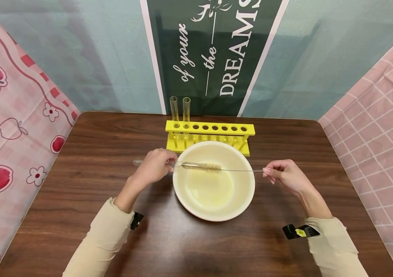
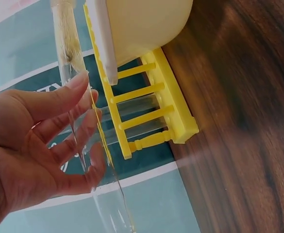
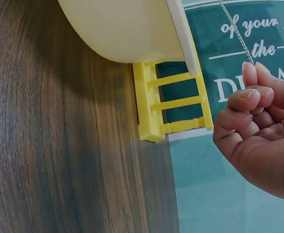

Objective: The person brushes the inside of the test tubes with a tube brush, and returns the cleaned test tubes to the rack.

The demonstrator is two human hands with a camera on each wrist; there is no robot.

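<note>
My left hand point(image 1: 154, 165) holds a clear glass test tube point(image 2: 110, 204) sideways, thumb on one side and fingers curled on the other. The tube's mouth points right, over a cream basin point(image 1: 213, 213) with a little pale liquid at its bottom. A test tube brush point(image 1: 213, 168) with tan bristles sits partly inside the tube; some bristles show outside the mouth. Its thin twisted wire handle point(image 3: 239, 36) runs right across the basin to my right hand point(image 1: 286, 175), which pinches the end between thumb and forefinger.
Behind the basin stands a yellow test tube rack point(image 1: 210, 127), partly hidden by the rim. Two glass test tubes point(image 1: 186, 109) stand upright in its left holes. The brown wooden table point(image 1: 196, 250) meets a printed cloth point(image 1: 113, 57) at the back.
</note>
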